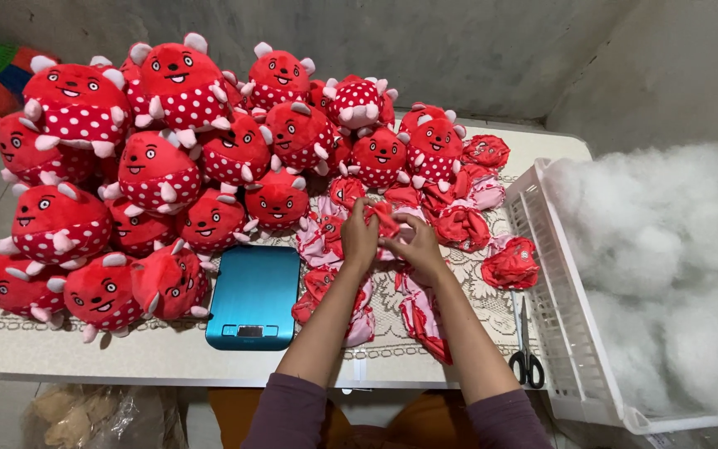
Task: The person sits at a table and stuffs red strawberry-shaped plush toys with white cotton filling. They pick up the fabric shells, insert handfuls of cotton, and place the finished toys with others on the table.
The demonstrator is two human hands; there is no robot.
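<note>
Head view: one entry.
Hands: left hand (360, 235) and right hand (414, 246), both closed on an unstuffed red toy skin (385, 218), held above the bench (168, 353).
Risk: neighbouring skins (459, 224) may be dragged; scissors (526, 353) lie near the edge.

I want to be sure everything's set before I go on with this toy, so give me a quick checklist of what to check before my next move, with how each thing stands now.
1. Grip on the unstuffed red toy skin: left hand and right hand both on it. Ok.
2. Which way the skin's opening faces: hidden by the fingers. Cannot tell.
3. White stuffing in the white basket at the right: plenty there. Ok.
4. Blue scale: platform bare, beside the left forearm. Ok.
5. Scissors: flat by the basket, apart from both hands. Ok.
6. More empty skins: heaped just behind the hands. Ok.
</note>
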